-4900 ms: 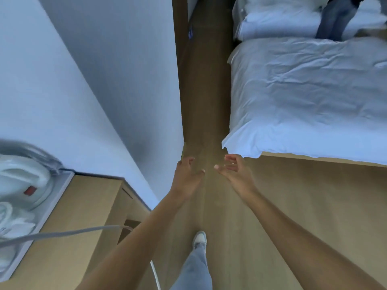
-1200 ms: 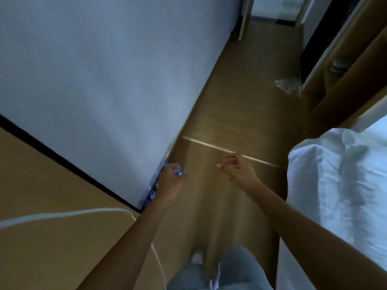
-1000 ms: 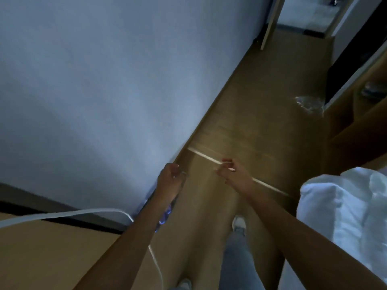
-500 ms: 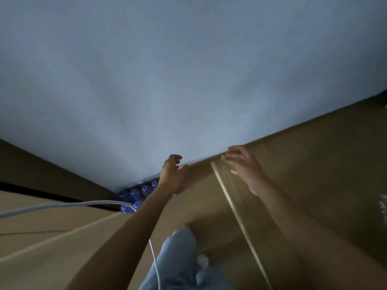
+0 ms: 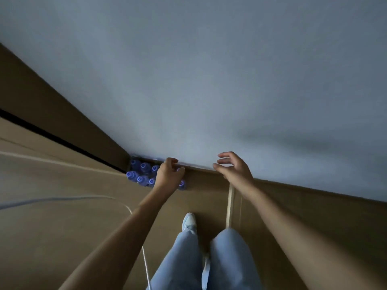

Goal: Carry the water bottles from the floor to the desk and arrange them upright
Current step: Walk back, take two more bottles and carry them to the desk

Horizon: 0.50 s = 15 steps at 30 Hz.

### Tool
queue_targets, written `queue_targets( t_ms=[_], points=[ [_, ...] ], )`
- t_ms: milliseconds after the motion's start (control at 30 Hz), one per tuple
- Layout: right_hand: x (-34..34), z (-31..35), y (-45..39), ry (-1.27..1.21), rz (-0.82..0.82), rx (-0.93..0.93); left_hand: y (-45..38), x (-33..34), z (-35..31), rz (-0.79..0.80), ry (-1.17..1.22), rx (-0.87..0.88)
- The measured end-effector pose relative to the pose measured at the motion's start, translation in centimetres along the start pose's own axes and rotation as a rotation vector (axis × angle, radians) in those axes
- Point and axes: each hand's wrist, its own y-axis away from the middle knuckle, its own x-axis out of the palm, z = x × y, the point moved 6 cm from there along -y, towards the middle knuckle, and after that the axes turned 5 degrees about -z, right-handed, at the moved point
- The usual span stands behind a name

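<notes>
water bottles (image 5: 142, 173) upright, caps facing up

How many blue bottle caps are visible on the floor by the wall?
8 caps: three in the back row, three in front, two beside the left hand. The hand may hide more.

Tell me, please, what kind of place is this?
Probably an indoor room, perhaps a bedroom or hotel room; this frame alone cannot settle it. It shows a plain pale wall, a wooden floor, and a cluster of blue-capped water bottles standing by the wall beside wooden furniture.
</notes>
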Motion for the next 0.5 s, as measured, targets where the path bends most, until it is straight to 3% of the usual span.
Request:
queue_targets(
  t_ms=[267, 500],
  points=[
    [6.3, -0.1, -6.0, 0.227, 0.282, -0.128, -1.2, 0.3, 7.1, -0.269, 0.109, -0.262],
    [13.1, -8.3, -13.9, 0.396, 0.455, -0.211, -4.3, 8.2, 17.3, -0.368, 0.199, -0.382]
  ],
)
